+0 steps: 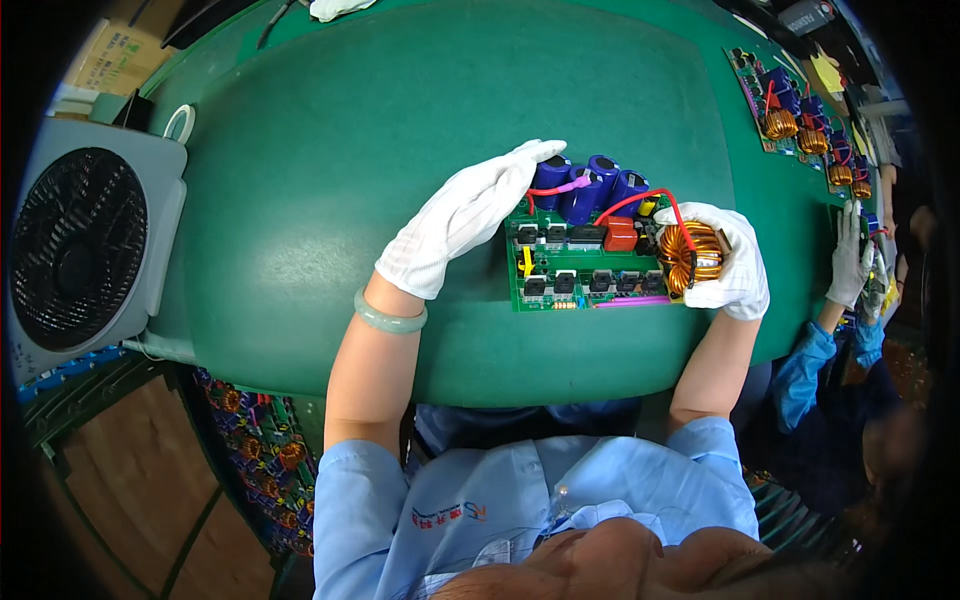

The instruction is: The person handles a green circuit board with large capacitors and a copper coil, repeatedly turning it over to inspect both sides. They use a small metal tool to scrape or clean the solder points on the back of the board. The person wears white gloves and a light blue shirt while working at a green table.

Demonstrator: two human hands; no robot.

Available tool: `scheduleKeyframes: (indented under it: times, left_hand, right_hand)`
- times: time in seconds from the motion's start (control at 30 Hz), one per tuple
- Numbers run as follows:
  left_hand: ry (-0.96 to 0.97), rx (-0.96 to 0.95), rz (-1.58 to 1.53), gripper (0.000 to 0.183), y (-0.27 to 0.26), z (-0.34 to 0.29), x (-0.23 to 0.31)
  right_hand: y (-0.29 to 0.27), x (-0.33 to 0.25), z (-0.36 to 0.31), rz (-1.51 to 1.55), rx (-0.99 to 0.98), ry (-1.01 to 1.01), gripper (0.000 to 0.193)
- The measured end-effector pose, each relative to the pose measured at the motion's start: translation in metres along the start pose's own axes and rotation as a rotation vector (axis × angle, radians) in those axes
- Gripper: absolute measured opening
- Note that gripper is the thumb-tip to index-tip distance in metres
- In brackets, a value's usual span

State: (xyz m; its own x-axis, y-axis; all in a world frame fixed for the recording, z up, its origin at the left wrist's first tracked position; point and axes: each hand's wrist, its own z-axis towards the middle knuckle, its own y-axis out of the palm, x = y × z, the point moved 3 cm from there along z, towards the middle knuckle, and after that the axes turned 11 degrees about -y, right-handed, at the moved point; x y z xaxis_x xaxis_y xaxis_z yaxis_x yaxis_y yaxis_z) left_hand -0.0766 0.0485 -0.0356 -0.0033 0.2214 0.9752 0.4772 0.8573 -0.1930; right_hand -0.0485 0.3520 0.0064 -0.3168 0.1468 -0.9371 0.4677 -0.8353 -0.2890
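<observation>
Spanning the green circuit board (588,261) at right of centre in the frame, your left hand (478,212) and right hand (742,268) stand apart, its long axis running left to right between them. Your right is curled snugly around the glossy, ring-shaped copper coil (708,260) at the right end; your left lies straight-fingered by the smooth blue capacitors (581,208), firm contact unclear. Your gloves (415,262) are ribbed white fabric; a slim red wire (660,192) arches above the matte green worktop (420,120).
</observation>
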Motion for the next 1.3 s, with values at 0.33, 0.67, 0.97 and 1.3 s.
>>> scheduleKeyframes:
  times: [0.33,0.67,0.97,1.3]
  left_hand:
    - [-0.077,0.515,-0.377,0.033,-0.024,-0.016,0.014]
    - [-0.078,0.663,-0.327,0.036,-0.037,-0.021,0.009]
    - [-0.055,0.696,-0.384,0.035,-0.039,-0.020,0.008]
    - [-0.028,0.695,-0.408,0.035,-0.043,-0.021,0.008]
  right_hand:
    - [-0.003,0.002,0.001,-0.066,-0.071,-0.070,0.073]
    - [-0.002,0.000,0.003,0.002,-0.059,-0.057,0.075]
    - [0.007,0.003,0.010,0.110,0.197,0.034,0.071]
    - [0.014,0.009,0.022,-0.280,0.100,-0.015,0.058]
